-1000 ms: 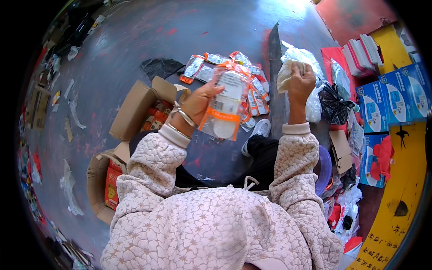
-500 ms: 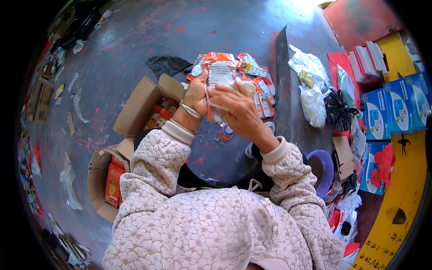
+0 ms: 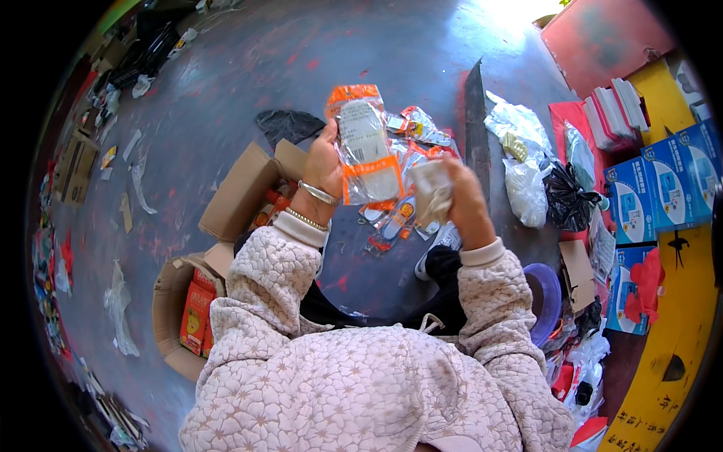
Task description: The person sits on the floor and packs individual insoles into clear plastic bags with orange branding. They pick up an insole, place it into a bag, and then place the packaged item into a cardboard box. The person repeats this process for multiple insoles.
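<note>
My left hand [image 3: 322,169] grips the left edge of a flat packet [image 3: 367,139], clear plastic with orange bands and a pale oblong shape inside, held up in front of me. To its right, my right hand [image 3: 468,202] is closed around a crumpled cream cloth [image 3: 431,193], apart from the packet and a little blurred. Several orange and silver packets [image 3: 423,126] lie in a pile behind and below, partly covered by the held one. Left of my left wrist stands an open cardboard box [image 3: 239,183] with orange packets inside.
A second open carton [image 3: 167,301] holds red-orange boxes [image 3: 196,313] at lower left. A dark upright board [image 3: 474,135] stands right of the pile. Beyond it are plastic bags [image 3: 525,184], a black bag [image 3: 570,192], blue boxes [image 3: 666,177] and a purple basin [image 3: 544,301].
My right hand has moved right, off the packet, taking the cloth with it. The packet's front, which the right hand partly covered, now shows whole.
</note>
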Motion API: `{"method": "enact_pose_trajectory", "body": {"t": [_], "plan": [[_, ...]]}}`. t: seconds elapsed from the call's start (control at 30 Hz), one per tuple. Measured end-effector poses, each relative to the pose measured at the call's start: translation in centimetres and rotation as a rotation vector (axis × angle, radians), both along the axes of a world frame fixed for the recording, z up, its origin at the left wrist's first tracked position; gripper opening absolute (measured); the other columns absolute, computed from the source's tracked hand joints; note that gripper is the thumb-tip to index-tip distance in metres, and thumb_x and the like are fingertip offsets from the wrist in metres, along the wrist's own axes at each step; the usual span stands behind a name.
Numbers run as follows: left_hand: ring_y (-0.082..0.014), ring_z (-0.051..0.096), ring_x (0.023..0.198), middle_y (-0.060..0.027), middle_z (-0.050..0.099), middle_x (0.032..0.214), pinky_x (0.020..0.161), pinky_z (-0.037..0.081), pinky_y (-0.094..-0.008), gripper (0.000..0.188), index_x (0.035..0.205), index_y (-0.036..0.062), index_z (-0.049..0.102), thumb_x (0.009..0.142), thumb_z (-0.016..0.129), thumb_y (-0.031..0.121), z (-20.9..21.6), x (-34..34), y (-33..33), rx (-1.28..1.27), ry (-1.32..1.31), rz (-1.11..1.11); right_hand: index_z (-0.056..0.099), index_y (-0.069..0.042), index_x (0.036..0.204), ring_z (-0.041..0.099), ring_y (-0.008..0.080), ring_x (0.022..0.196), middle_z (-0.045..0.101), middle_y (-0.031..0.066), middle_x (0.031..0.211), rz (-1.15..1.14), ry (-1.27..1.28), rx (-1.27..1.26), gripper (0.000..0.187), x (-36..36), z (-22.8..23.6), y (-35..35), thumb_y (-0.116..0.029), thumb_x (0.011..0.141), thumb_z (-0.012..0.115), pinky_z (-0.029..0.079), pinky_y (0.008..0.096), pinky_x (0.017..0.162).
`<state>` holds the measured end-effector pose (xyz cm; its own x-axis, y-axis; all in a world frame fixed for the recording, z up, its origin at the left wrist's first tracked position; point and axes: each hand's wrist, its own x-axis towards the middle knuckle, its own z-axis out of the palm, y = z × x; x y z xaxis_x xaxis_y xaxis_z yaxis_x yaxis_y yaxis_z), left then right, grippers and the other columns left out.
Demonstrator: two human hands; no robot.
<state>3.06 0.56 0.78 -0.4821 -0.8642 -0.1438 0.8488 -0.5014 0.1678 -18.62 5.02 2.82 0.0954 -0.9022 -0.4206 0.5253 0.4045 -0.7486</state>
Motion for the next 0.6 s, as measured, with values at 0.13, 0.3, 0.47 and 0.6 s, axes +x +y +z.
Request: {"method": "enact_pose_trajectory", "body": {"t": [0.13,0.3,0.47,0.6], "plan": [[-0.0341,0.053,0.108,-0.0174,0.053,0.119,0.093,0.042,-0.0499,0.054,0.125,0.0026,0.042,0.096,0.021,0.043,-0.1,-1.5,-0.5,0.008,-0.028,0.033,0.057,0.001,0.105,0.062,0.0168,0.067,0.062,0.0102,0.089,0.230,0.201,-0.113,0.032,2.1,-0.9,1.1,-0.026,0.087,0.056,0.052,0.0273,0.052],[-0.0255,0.055,0.105,-0.0105,0.056,0.113,0.094,0.043,-0.0391,0.029,0.119,0.0041,0.044,0.096,0.038,0.020,0.0,-2.4,-0.1,0.003,-0.112,0.173,0.061,0.004,0.098,0.062,0.0140,0.066,0.063,0.0094,0.084,0.315,0.223,-0.194,0.027,2.0,1.2,1.3,-0.017,0.080,0.064,0.050,0.0241,0.051],[-0.0177,0.059,0.092,-0.0090,0.059,0.101,0.081,0.049,-0.0303,0.024,0.109,0.0024,0.048,0.086,0.053,0.003,1.4,-1.0,-0.5,-0.184,-0.288,0.255,0.064,0.002,0.091,0.059,0.0090,0.072,0.064,0.0062,0.081,0.384,0.462,-0.330,0.019,0.2,2.4,1.7,-0.010,0.076,0.064,0.047,0.0238,0.066],[-0.0103,0.058,0.064,-0.0023,0.059,0.076,0.057,0.049,-0.0238,0.014,0.088,0.0028,0.055,0.090,0.055,0.016,1.3,-0.6,-0.6,-0.113,-0.456,0.429,0.064,0.002,0.089,0.059,0.0089,0.071,0.064,0.0062,0.080,0.437,0.382,-0.317,0.020,0.7,2.4,2.3,-0.012,0.075,0.065,0.047,0.0229,0.065]]}}
